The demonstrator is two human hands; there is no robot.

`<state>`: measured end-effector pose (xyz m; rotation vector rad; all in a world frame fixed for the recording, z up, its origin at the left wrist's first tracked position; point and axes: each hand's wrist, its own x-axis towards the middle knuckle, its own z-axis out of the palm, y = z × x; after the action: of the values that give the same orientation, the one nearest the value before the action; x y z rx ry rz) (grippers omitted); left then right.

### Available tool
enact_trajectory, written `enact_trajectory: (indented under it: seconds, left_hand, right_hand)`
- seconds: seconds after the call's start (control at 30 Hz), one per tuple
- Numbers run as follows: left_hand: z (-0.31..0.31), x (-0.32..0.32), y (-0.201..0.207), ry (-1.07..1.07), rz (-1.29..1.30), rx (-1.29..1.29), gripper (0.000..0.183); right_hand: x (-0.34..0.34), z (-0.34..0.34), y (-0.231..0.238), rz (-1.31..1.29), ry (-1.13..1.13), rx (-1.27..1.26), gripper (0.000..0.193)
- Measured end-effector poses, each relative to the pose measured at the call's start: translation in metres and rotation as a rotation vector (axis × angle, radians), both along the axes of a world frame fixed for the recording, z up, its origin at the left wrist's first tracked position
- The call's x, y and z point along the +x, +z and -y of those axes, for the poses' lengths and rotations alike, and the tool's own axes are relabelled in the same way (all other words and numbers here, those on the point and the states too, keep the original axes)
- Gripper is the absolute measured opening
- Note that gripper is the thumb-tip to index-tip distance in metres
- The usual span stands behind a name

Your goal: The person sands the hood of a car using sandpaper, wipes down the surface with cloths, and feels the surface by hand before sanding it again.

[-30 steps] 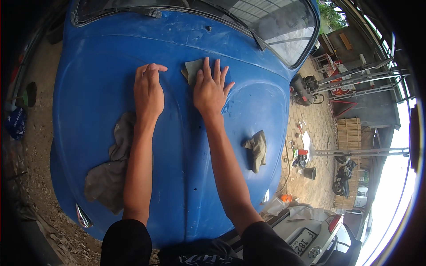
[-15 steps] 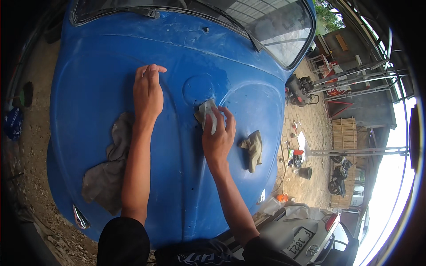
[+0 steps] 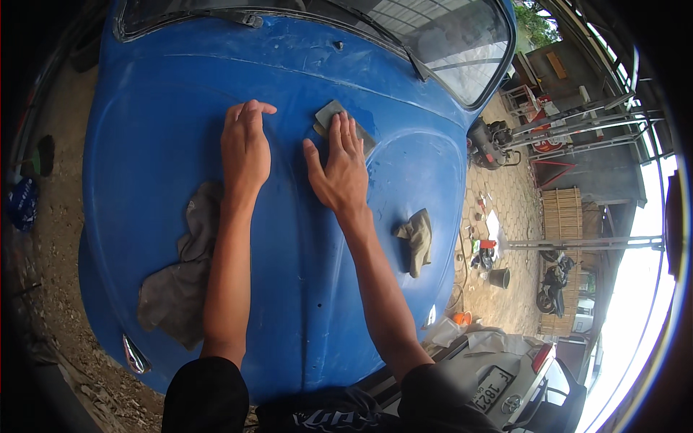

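The flat grey-green sheet (image 3: 330, 112) lies on the upper middle of the blue car bonnet (image 3: 281, 289), partly hidden under the person's right hand (image 3: 339, 167). That hand is flat, fingers together and thumb apart, pressing on the sheet rather than closed around it. The rubbing looks to be under way, but how much of the panel is done cannot be told; the pale scuffs toward the windscreen (image 3: 462, 50) suggest, as a judgement, that some surface is left to work.

The sheet looks thin and fairly stiff, its corner jutting beyond the fingertips. Around it the bonnet is dull, with a darker, damp-looking area just beside the sheet. The left hand (image 3: 247, 148) is over the bonnet to the left, half curled with one finger pointing right; its palm is hidden, so whether it holds anything is unclear.

Farther out, a dark grey cloth (image 3: 172, 292) lies spread by the left forearm and a crumpled olive cloth (image 3: 416, 242) rests right of the other arm. Beyond the bonnet stand a dark bucket (image 3: 499, 278) and a silver car (image 3: 530, 355)
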<state>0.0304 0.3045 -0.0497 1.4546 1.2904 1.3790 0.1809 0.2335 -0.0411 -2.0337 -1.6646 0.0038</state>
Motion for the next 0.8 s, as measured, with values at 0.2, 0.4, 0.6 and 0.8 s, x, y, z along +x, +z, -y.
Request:
enact_trajectory:
  seconds: [0.2,0.4,0.6,0.8]
  left_hand:
    - [0.0,-0.003,0.0,-0.009,0.043,0.001,0.051]
    - [-0.001,-0.012,0.004,0.019,-0.019,-0.065,0.058]
    - [0.003,-0.001,0.011,0.001,-0.01,-0.05,0.054]
    - [0.002,-0.017,0.006,0.004,-0.014,-0.092,0.053]
  right_hand:
    - [-0.048,0.038,-0.003,0.079,0.186,-0.027,0.071]
    - [-0.013,0.085,-0.013,0.049,-0.138,-0.088,0.071]
    - [0.008,0.005,0.011,-0.005,0.032,-0.074,0.074]
    - [-0.005,0.075,-0.004,0.063,0.102,-0.158,0.071]
